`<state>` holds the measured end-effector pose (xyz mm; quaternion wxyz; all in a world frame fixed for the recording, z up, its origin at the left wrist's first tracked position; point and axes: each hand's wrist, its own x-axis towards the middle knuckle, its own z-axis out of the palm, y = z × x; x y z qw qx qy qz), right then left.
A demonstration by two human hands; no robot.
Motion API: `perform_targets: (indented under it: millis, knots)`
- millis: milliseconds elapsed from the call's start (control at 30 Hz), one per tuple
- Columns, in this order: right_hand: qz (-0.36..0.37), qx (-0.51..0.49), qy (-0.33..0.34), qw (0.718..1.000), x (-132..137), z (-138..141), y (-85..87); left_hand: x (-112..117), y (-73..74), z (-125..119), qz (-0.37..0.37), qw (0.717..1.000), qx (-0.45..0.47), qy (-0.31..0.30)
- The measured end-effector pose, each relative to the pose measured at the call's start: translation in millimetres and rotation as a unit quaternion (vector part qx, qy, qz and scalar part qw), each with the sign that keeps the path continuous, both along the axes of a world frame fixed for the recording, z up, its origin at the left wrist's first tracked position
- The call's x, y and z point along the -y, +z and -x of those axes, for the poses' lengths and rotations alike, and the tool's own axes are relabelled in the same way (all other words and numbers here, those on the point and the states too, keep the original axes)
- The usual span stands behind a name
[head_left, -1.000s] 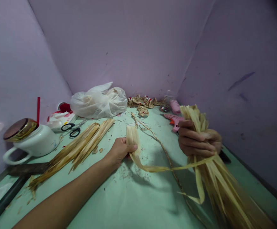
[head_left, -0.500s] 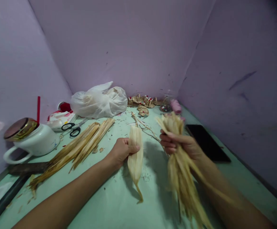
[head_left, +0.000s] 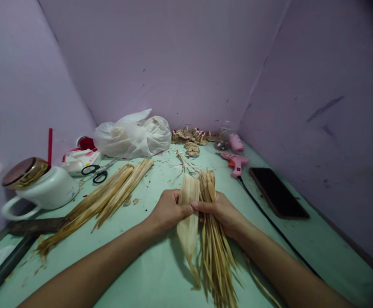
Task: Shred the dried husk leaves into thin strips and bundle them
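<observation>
My left hand (head_left: 171,210) pinches a wide, pale corn husk (head_left: 188,235) between thumb and fingers, its narrow end hanging downward. Right beside it, my right hand (head_left: 226,214) is closed around a bundle of corn husk strips (head_left: 217,261) that fan out at the bottom. The thumbs of both hands meet over the pale husk. Above them on the table lie thin dry stalks (head_left: 185,161). To the left rest more long, dried husks (head_left: 109,192) in a loose pile.
On the left are scissors (head_left: 95,173), a hammer (head_left: 35,226) and a white mug (head_left: 53,188) with a gold-rimmed lid. A white plastic bag (head_left: 133,134) and small woven ornaments (head_left: 193,137) stand at the back. A pink glue gun (head_left: 236,162) and a phone (head_left: 278,192) lie right.
My right hand has moved left and down with the bundle, bringing it against the pale husk. The glue gun and its cord now show. My left hand has shifted slightly right.
</observation>
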<state>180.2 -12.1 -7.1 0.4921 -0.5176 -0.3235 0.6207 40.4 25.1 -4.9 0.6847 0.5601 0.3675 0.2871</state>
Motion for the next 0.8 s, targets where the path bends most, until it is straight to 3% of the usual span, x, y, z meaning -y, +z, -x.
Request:
perform_targets:
  millis: [133,300,567,667,800]
  knots:
    - [-0.007,0.024,0.009,1.0,0,0,-1.6,-2,0.8,2,0.008,1.0,-0.002,-0.023]
    - [-0.032,0.079,0.014,0.996,0,1,-4.1,-4,0.0,5,-0.015,0.997,-0.076,0.003]
    - [-0.095,0.211,-0.03,0.972,0,6,-6.0,1,-9.0,-2,-0.015,0.997,-0.075,0.028]
    - [-0.101,0.192,-0.042,0.975,1,6,-3.6,2,-7.9,-2,-0.005,0.998,-0.054,0.036]
    - [-0.046,0.104,-0.026,0.993,0,1,1.1,-4,-6.0,1,0.044,0.998,-0.018,0.035]
